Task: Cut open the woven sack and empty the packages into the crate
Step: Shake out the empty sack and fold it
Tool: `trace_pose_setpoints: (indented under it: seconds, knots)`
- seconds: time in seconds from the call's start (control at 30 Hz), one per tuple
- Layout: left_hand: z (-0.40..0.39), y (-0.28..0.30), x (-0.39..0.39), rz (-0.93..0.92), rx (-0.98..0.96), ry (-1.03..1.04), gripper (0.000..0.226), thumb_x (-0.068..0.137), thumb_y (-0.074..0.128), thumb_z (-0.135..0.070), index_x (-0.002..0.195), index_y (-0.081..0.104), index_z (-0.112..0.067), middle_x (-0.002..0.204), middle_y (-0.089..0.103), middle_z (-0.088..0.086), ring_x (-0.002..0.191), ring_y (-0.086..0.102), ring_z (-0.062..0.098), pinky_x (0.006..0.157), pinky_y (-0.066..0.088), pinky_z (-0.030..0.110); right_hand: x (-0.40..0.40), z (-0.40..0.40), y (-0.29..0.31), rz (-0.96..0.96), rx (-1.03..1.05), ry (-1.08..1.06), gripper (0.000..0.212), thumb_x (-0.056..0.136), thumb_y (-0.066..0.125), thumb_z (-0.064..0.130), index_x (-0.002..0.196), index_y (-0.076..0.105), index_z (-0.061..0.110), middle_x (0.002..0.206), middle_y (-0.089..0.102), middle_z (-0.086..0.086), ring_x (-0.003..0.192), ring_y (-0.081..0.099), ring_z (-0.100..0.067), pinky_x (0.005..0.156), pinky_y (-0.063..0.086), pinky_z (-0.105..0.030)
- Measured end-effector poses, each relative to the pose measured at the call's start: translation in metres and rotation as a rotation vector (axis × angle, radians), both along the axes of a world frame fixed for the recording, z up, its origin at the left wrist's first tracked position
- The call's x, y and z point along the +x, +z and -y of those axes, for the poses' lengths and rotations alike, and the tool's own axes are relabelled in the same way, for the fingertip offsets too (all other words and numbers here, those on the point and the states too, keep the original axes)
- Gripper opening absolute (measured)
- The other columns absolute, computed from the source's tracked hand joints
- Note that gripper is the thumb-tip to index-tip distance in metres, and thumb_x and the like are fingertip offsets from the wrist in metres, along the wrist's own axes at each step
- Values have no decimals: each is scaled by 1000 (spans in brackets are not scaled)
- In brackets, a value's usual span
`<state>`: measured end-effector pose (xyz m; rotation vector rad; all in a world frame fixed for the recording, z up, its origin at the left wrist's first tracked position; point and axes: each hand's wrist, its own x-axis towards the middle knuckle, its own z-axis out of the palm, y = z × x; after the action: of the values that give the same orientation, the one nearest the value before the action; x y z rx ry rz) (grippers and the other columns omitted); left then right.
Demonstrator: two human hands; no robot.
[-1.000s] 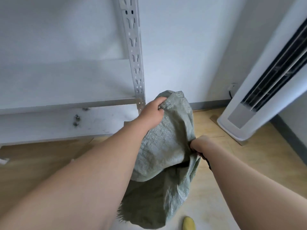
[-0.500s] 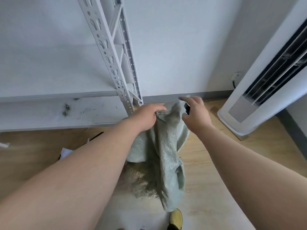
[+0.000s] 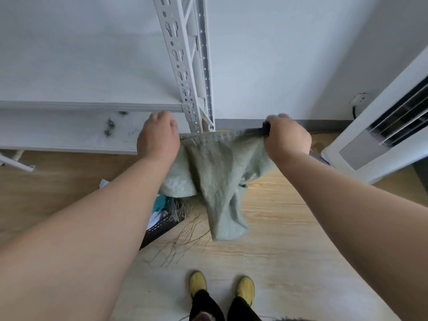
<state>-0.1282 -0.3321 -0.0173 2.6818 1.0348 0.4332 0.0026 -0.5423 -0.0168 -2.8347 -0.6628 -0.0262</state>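
A limp grey-green woven sack [image 3: 217, 179] hangs stretched between my two raised hands, its frayed cut end trailing loose threads down to the floor. My left hand [image 3: 157, 137] grips its left top corner. My right hand [image 3: 287, 140] grips the right top corner together with a dark handled tool [image 3: 266, 128], whose thin blade lies along the sack's top edge. Below the sack, mostly hidden by my left forearm, is a black crate [image 3: 159, 228] with white and teal packages [image 3: 159, 209] inside.
A white metal shelving rack [image 3: 185, 66] with a low shelf [image 3: 69, 135] stands straight ahead against the wall. A white floor-standing air conditioner [image 3: 375, 144] is at the right. My yellow shoes [image 3: 198, 282] stand on the wooden floor.
My hands have spread apart, pulling the sack's top edge taut. The sack now hangs flatter. The view tilted down, so the crate and my shoes show.
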Motion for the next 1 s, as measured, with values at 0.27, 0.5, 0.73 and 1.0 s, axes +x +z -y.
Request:
trace_pose_setpoints:
  seconds: [0.27,0.5,0.73,1.0]
  knots:
    - [18,-39,-7,-344,-142,-161,55,89,63,-20,133,31,-19,130,50,10,89,56,25,61,44,34,-2,10,12,64,278,-196,24,88,48,11,108,60,17,112,55,-5,76,53,-29,56,32,-28]
    - [11,35,41,529,-164,35,28,92,42,-8,116,53,-18,120,57,1,98,56,18,73,36,23,17,41,34,196,474,-463,21,89,46,9,108,56,12,119,54,-8,84,53,-29,66,41,-35]
    - [0,17,33,-352,9,-240,42,87,34,-1,106,63,-25,116,62,11,100,59,34,76,45,36,10,66,5,-323,43,-351,6,85,55,11,83,60,9,97,65,-14,76,57,-30,58,39,-27]
    - [-4,27,48,-289,-26,-349,26,88,42,-6,95,60,-23,115,61,11,103,58,36,85,50,40,15,68,5,-257,-46,-317,8,84,56,10,90,60,14,101,65,-11,77,55,-30,64,44,-34]
